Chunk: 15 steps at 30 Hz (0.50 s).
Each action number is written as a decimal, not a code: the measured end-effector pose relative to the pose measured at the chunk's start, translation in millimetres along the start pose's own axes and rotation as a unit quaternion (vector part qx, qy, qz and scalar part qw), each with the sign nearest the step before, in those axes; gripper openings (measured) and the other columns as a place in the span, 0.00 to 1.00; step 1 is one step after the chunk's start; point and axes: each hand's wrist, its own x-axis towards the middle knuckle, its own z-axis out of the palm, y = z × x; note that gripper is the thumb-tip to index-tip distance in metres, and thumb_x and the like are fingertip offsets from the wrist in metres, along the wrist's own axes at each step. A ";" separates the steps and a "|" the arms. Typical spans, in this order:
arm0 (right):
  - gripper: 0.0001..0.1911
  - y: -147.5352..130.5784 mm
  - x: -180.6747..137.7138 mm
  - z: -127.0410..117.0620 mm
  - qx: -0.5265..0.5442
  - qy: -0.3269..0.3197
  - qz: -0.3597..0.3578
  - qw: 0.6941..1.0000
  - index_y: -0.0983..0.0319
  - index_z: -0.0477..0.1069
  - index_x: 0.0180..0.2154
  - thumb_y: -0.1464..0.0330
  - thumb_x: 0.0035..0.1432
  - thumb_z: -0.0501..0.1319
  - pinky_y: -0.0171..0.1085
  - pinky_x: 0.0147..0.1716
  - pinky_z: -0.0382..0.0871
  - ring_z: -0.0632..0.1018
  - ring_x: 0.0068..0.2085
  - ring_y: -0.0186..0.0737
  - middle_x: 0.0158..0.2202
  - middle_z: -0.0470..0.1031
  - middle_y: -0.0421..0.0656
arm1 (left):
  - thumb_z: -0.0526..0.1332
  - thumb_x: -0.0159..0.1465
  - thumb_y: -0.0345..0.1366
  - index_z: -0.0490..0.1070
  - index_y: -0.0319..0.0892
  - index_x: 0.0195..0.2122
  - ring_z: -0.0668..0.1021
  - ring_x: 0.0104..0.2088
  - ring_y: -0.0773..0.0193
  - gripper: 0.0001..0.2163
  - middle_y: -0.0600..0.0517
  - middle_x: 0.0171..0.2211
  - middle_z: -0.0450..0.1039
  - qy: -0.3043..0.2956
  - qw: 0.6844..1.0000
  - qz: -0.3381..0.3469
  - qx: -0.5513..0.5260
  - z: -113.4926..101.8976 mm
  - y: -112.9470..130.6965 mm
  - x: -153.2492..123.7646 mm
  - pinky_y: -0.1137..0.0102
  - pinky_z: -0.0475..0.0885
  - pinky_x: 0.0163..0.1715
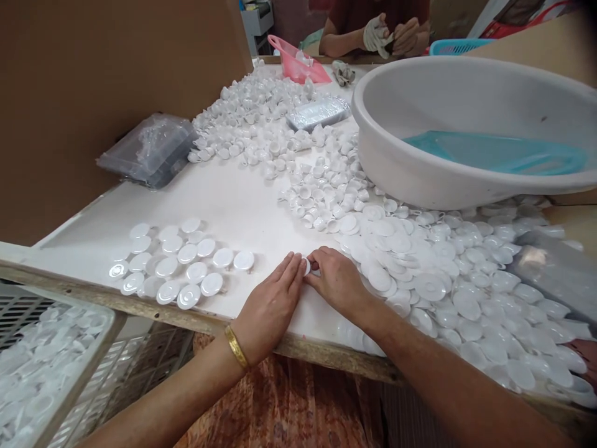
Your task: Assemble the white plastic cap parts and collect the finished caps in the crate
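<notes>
My left hand [274, 294], with a gold bracelet [237, 346] at the wrist, lies low over the table with its fingers together against a small white round plastic piece [306, 267]. My right hand [336, 279] pinches the same piece from the other side with thumb and fingertips. The fingers hide most of it, so its full shape cannot be made out. To the left of my hands sits a group of white round-topped pieces [188, 253]. Close by on the right spreads a heap of small white saucers [429, 286].
Small white cups [321, 186] are heaped beyond my hands. A large white basin [420, 183] holds a blue item. Clear plastic boxes [149, 149], a wrapped pack [319, 113] and a pink scoop [298, 65] lie around. A crate [105, 330] stands lower left. Another person's hands [392, 37] are opposite.
</notes>
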 end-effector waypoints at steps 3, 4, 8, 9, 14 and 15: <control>0.07 -0.3 0.5 0.2 -0.004 0.003 0.002 1.000 0.64 0.65 0.29 0.70 0.51 0.63 0.34 0.33 0.60 0.67 0.32 0.35 0.29 0.66 0.39 | 0.45 0.65 0.30 0.53 0.29 0.58 0.51 0.62 0.56 0.20 0.38 0.59 0.51 -0.005 1.000 -0.014 -0.007 1.2 1.6 -0.6 0.61 0.61 0.57; 0.07 -0.4 0.6 0.3 -0.004 0.005 0.002 1.000 0.64 0.65 0.29 0.70 0.51 0.63 0.34 0.33 0.60 0.67 0.32 0.35 0.29 0.66 0.39 | 0.45 0.65 0.31 0.52 0.30 0.58 0.51 0.62 0.57 0.20 0.39 0.60 0.50 -0.005 1.000 -0.022 -0.014 1.3 1.7 -0.8 0.62 0.62 0.57; 0.06 -0.9 0.7 0.4 0.002 0.011 -0.006 1.000 0.63 0.66 0.29 0.70 0.50 0.63 0.34 0.33 0.60 0.67 0.33 0.35 0.29 0.67 0.39 | 0.46 0.65 0.33 0.51 0.32 0.59 0.51 0.62 0.59 0.22 0.42 0.61 0.48 -0.011 0.998 -0.041 -0.039 -0.2 0.3 -4.3 0.64 0.61 0.57; 0.06 -1.1 0.6 0.3 0.002 0.010 -0.006 1.000 0.63 0.66 0.30 0.70 0.50 0.63 0.34 0.34 0.60 0.67 0.33 0.35 0.30 0.67 0.39 | 0.47 0.65 0.34 0.50 0.32 0.60 0.51 0.62 0.60 0.22 0.42 0.61 0.48 -0.014 0.998 -0.044 -0.045 -0.6 -0.2 -5.6 0.64 0.61 0.58; 0.06 -1.5 0.3 -0.3 -0.004 0.009 -0.007 1.000 0.63 0.65 0.30 0.70 0.51 0.62 0.35 0.33 0.60 0.67 0.33 0.36 0.30 0.67 0.39 | 0.47 0.65 0.35 0.48 0.34 0.60 0.49 0.62 0.61 0.23 0.44 0.62 0.43 -0.035 0.996 -0.040 -0.072 -1.6 -2.6 -8.7 0.64 0.60 0.58; 0.06 -1.4 0.3 -0.3 -0.006 0.008 -0.007 1.000 0.63 0.65 0.30 0.70 0.51 0.62 0.34 0.33 0.60 0.67 0.33 0.36 0.30 0.67 0.39 | 0.47 0.65 0.35 0.48 0.34 0.60 0.49 0.62 0.61 0.23 0.44 0.62 0.43 -0.036 0.996 -0.035 -0.071 -1.7 -3.5 -7.9 0.64 0.60 0.58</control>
